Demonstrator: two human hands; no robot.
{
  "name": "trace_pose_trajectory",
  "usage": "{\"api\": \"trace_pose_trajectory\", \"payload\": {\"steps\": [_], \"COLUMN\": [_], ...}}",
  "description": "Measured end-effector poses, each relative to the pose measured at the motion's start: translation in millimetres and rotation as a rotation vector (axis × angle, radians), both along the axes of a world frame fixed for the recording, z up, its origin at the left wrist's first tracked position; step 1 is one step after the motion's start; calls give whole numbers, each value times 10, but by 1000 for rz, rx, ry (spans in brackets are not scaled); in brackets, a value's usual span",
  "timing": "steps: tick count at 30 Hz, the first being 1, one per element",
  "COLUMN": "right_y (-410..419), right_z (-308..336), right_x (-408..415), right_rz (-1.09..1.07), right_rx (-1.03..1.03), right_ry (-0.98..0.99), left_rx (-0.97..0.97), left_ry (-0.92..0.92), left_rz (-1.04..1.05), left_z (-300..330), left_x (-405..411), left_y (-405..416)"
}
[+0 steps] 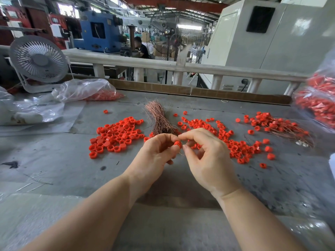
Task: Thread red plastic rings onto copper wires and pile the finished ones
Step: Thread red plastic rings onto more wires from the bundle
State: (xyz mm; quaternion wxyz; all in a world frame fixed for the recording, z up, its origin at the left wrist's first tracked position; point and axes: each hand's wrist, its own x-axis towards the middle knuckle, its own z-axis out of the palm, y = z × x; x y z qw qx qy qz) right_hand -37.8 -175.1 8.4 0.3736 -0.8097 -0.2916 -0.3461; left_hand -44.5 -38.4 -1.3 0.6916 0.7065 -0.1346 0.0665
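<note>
Pinching a red ring (pixel 177 144) between thumb and curled fingers, your left hand (pixel 156 154) holds it up over the grey table (pixel 54 160), right in the middle of the view. Your right hand (pixel 208 156) is pressed in just beside it, forefinger and thumb tips meeting at the ring's edge, the other fingers loosely curled underneath. A thin wire seems to hang below the ring, but it's too fine to say whether the right fingertips actually grip it.

Behind your hands sits the bundle of copper wires (pixel 159 120), fanned out at the far end. To its left is a tight heap of loose red rings (pixel 116 136), and to its right a wider scatter of rings (pixel 226 138) running toward you. Further right, near the table edge, is the pile of finished ones (pixel 279 124), rings with copper strands trailing off them. A clear bag of red parts (pixel 319 104) sits at the far right, touching that pile's end, and another plastic bag (pixel 85 91) with red bits lies at the back left, next to a white desk fan (pixel 38 60). A white railing (pixel 163 67) runs along the back of the table, with a person seated at a machine well beyond it.
</note>
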Motion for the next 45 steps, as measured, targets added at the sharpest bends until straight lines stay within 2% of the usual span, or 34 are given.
{"api": "trace_pose_trajectory", "payload": {"steps": [11, 21, 26, 38, 41, 45], "right_y": [-2, 3, -6, -18, -31, -32], "right_z": [-6, 6, 7, 14, 7, -8], "right_x": [27, 13, 9, 6, 16, 40], "right_rz": [18, -32, -44, 90, 91, 57], "right_rx": [59, 49, 89, 138, 145, 149], "right_ry": [41, 83, 166, 251, 266, 278], "left_rx": [-99, 77, 169, 235, 157, -95], "left_ry": [-7, -107, -163, -209, -177, -67], "left_rz": [14, 109, 159, 201, 187, 105], "left_z": [30, 51, 52, 66, 66, 71], "left_x": [-9, -25, -42, -68, -57, -55], "left_y": [19, -14, -19, -23, -24, -17]}}
